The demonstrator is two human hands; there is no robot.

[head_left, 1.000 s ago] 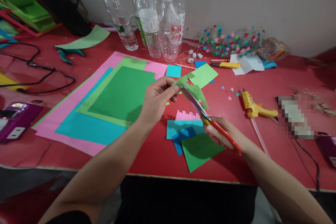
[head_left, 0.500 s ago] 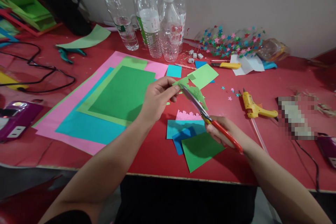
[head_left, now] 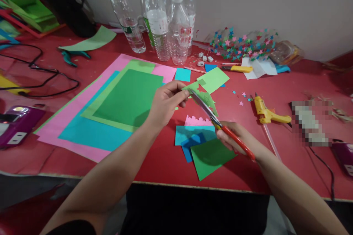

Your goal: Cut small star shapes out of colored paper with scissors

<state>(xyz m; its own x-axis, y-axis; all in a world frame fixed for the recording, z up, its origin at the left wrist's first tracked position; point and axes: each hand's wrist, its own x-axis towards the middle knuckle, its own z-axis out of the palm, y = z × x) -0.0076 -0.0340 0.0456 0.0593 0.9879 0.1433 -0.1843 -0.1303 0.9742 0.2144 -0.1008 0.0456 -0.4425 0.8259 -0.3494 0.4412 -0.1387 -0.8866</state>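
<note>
Between thumb and fingers, my left hand (head_left: 168, 101) pinches a piece of light green paper (head_left: 211, 102) with a star-shaped hole that shows the red table through it. My right hand (head_left: 234, 137) is closed round the red handles of a pair of scissors (head_left: 204, 105). Their blades lie along the paper, the tips close to my left fingertips. Below the blades lie a scalloped pink paper strip (head_left: 191, 121), a turquoise sheet (head_left: 180, 135), a blue piece (head_left: 187, 150) and a dark green sheet (head_left: 212, 161).
Large coloured sheets (head_left: 127, 99) lie stacked at left. Several plastic bottles (head_left: 179, 33) stand at the back. A star-covered bottle (head_left: 242, 44), a yellow utility knife (head_left: 241, 69), small paper stars (head_left: 241, 103) and a yellow glue gun (head_left: 268, 112) are at right. Teal pliers (head_left: 73, 57) lie at back left.
Almost nothing differs. Both hands, the paper and the scissors keep their places, with at most a very slight shift of the blades.
</note>
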